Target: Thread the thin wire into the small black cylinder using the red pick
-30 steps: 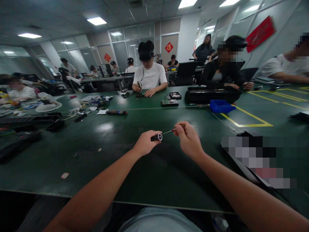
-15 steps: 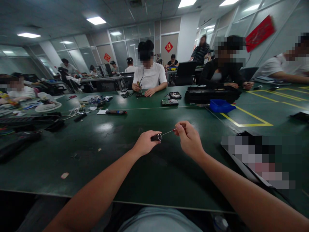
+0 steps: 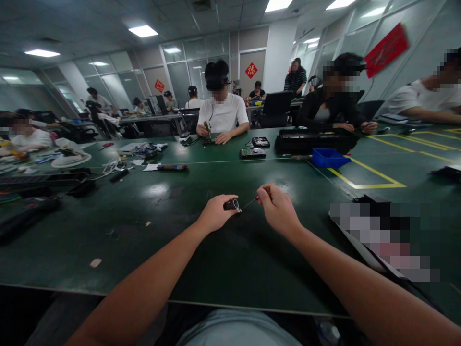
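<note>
My left hand (image 3: 212,216) is closed round a short black cylinder (image 3: 229,205) with a pale rim, whose open end faces right. Between thumb and fingers of my right hand (image 3: 279,209) is a screwdriver (image 3: 249,203) with a reddish handle and a thin metal shaft. The shaft slants down to the left, and its tip is at the lower edge of the cylinder's mouth. A small pale bit (image 3: 239,210) shows by the tip; I cannot make out what it is. Both hands are above the green table (image 3: 216,269).
Ahead lie hard drives (image 3: 252,153), a blue bin (image 3: 329,157) and a long black unit (image 3: 317,141). A dark pen-like tool (image 3: 173,167) lies on the left beyond my hands, with cables and parts farther left. Co-workers sit across the table.
The screwdriver's tip has moved from inside the cylinder's mouth to its lower edge, with the small pale bit now showing there. My right hand has shifted slightly left.
</note>
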Demonstrator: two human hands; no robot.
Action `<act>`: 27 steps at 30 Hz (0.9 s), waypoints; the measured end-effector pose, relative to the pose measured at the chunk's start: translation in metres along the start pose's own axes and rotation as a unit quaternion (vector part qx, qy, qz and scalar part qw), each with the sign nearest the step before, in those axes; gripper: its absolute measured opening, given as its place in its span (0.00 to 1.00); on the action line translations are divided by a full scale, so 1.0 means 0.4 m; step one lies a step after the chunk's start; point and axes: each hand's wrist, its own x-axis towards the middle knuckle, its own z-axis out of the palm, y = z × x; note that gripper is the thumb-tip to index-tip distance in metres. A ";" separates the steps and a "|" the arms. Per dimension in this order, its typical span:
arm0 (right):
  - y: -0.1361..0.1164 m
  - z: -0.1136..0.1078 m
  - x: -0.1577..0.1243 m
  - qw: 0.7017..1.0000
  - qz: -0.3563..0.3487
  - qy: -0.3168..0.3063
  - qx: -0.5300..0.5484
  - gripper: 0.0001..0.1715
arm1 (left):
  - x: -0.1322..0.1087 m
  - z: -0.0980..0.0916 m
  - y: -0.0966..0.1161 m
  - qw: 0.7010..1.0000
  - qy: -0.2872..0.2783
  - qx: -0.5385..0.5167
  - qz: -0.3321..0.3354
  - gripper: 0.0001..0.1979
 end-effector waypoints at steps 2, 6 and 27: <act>0.000 0.000 0.000 1.000 0.005 -0.001 -0.001 0.13 | -0.001 -0.002 0.004 1.000 0.004 -0.007 0.001 0.22; -0.002 -0.002 0.001 1.000 0.002 -0.002 -0.003 0.14 | 0.001 -0.002 0.003 0.998 0.034 -0.060 -0.012 0.22; -0.007 -0.002 -0.002 1.000 0.006 0.002 0.010 0.14 | -0.020 0.026 0.025 0.979 -0.065 0.178 0.077 0.17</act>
